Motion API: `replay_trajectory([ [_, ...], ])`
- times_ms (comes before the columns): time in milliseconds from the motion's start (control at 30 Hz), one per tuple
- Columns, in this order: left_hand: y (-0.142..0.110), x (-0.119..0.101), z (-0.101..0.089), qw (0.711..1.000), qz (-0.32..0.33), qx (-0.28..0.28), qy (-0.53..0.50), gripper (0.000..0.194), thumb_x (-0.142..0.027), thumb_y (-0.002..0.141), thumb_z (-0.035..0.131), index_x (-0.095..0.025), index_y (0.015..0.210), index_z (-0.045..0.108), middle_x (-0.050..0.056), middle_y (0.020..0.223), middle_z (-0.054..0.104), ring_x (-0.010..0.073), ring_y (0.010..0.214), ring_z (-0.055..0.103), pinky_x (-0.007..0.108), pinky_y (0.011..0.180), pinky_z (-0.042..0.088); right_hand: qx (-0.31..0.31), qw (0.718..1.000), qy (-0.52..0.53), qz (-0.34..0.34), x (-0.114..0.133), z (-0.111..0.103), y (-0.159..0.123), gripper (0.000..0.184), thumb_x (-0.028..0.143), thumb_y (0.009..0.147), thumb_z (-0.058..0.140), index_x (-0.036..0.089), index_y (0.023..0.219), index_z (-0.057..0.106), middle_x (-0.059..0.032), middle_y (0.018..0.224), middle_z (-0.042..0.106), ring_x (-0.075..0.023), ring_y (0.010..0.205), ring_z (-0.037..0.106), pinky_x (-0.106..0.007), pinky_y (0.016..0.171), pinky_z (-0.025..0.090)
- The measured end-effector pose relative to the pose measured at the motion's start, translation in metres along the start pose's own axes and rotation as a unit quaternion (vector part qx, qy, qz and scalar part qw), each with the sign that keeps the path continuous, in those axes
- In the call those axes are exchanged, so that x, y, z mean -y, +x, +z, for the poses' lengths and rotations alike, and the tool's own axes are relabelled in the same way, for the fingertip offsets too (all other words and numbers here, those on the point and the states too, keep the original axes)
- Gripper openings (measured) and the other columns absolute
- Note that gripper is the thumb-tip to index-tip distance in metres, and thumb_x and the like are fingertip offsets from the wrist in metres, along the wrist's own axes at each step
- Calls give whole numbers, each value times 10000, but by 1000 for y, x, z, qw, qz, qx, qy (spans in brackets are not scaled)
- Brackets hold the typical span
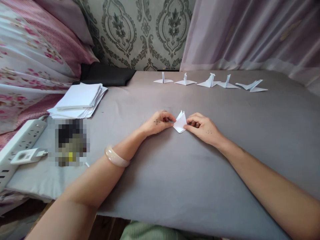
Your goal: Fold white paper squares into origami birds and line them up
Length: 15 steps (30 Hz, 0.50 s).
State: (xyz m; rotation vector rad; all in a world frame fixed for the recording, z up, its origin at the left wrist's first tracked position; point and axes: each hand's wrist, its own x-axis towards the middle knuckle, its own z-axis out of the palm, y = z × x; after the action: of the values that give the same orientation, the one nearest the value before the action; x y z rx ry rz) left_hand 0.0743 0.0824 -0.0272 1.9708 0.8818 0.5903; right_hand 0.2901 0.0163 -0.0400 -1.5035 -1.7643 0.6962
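Between my two hands is a small white folded paper (180,122), with split points at its top and a blunt corner toward me. My left hand (160,122) pinches its left edge between thumb and fingers. On the other side, my right hand (202,127) grips the right edge the same way, thumb in front. A row of several folded paper cranes stands farther back, among them one at the left end (163,80) and one at the right end (252,86).
A stack of white paper sheets (78,96) lies at the left, by a black folded item (106,74). Nearer me on that side are a power strip (23,140), a white plug adapter (28,156) and a pixelated patch. Grey cloth (175,176) covers the table; curtains hang behind.
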Motion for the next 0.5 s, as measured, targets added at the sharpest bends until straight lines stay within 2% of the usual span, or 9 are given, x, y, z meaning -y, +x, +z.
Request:
replay_trajectory([
  [133, -4, -6, -6, 1000, -15, 20, -4, 248, -90, 755, 522, -145, 898, 717, 12, 853, 583, 81, 662, 490, 199, 590, 385, 7, 1000, -13, -7, 2, 0, -1, 96, 303, 783, 664, 220, 807, 705, -9, 911, 616, -105, 667, 526, -281, 619, 416],
  [367, -7, -10, -5, 1000, 2, 13, -3, 138, -244, 802, 638, -140, 854, 713, 22, 839, 573, 92, 687, 489, 217, 622, 400, 11, 999, -50, 2, 13, 0, -3, 79, 281, 790, 644, 215, 766, 681, 1, 835, 601, -104, 647, 517, -276, 612, 409],
  [500, -4, -10, 1, 999, 17, -3, 48, 110, -224, 821, 628, -142, 806, 700, 34, 887, 599, 107, 728, 520, 242, 672, 412, 27, 998, -54, 21, 11, -1, 0, 104, 306, 782, 649, 213, 755, 688, 4, 800, 585, -105, 626, 505, -280, 603, 405],
])
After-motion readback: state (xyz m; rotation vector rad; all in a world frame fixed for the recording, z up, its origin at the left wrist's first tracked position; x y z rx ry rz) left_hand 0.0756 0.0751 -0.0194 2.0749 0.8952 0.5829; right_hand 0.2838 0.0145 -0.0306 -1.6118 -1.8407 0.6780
